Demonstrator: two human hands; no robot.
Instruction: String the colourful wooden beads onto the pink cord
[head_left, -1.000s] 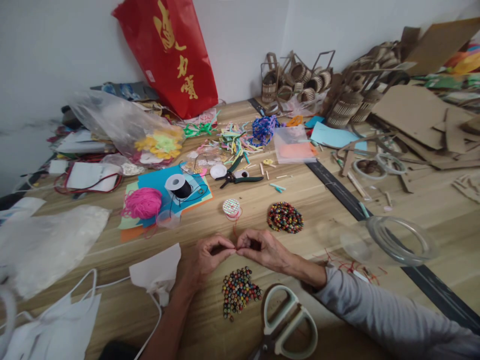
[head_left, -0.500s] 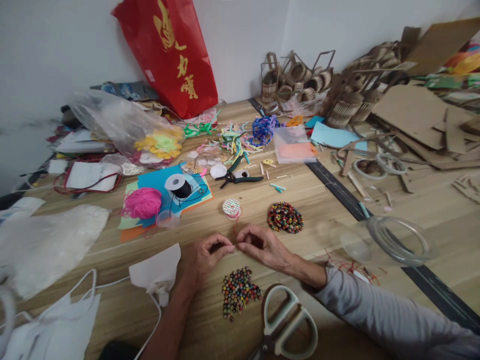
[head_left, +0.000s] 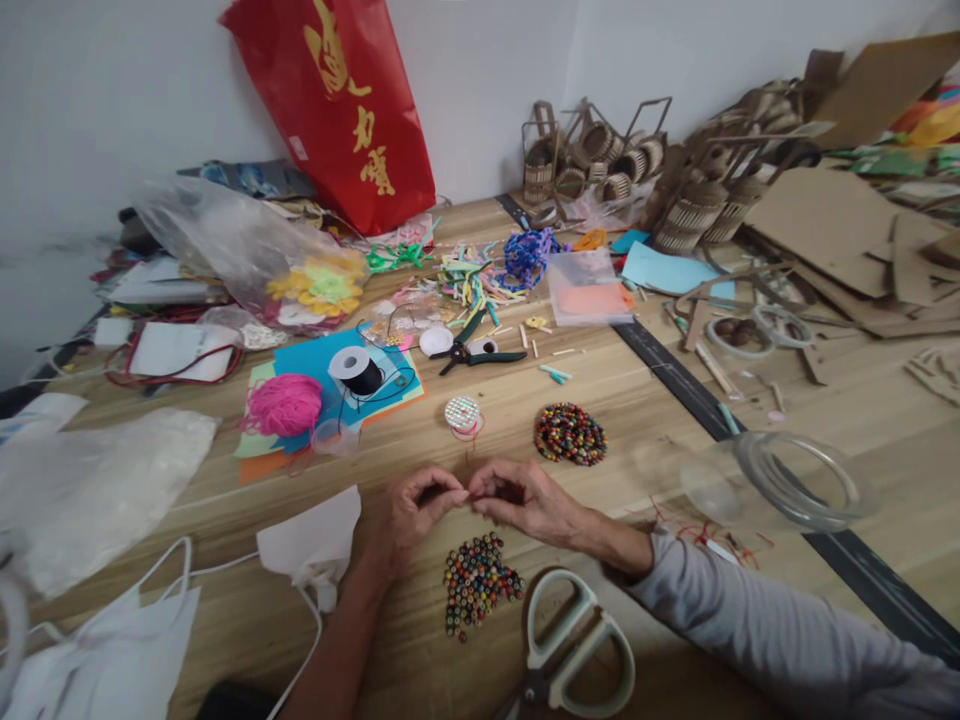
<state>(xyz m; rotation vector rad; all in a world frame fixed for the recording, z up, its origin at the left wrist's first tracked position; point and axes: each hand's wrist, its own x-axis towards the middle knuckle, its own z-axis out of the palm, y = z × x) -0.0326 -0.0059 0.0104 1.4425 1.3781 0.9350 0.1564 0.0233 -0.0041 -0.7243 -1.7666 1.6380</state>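
Above the loose pile of small colourful beads (head_left: 480,585), the fingertips of my two hands meet in a pinch. My left hand (head_left: 415,508) is closed, thumb against forefinger. My right hand (head_left: 521,497) pinches from the other side, its fingertips touching those of the left. A thin red thread (head_left: 471,445) runs from the spool (head_left: 462,414) down to the fingertips. Whether a bead sits between them is hidden. Right of the spool lies a coiled string of beads (head_left: 570,435). Scissors (head_left: 574,650) with pale handles rest near the table's front edge.
Pink yarn (head_left: 285,405) and a black cord spool (head_left: 357,372) sit on coloured paper at left. Pliers (head_left: 480,352) lie behind the red thread's spool. Clear tubing (head_left: 799,480) is coiled by my right forearm. A white cable (head_left: 319,620) passes beside my left forearm.
My right hand has shifted slightly left, closing the small gap between the fingertips. The left hand and the beads look the same.
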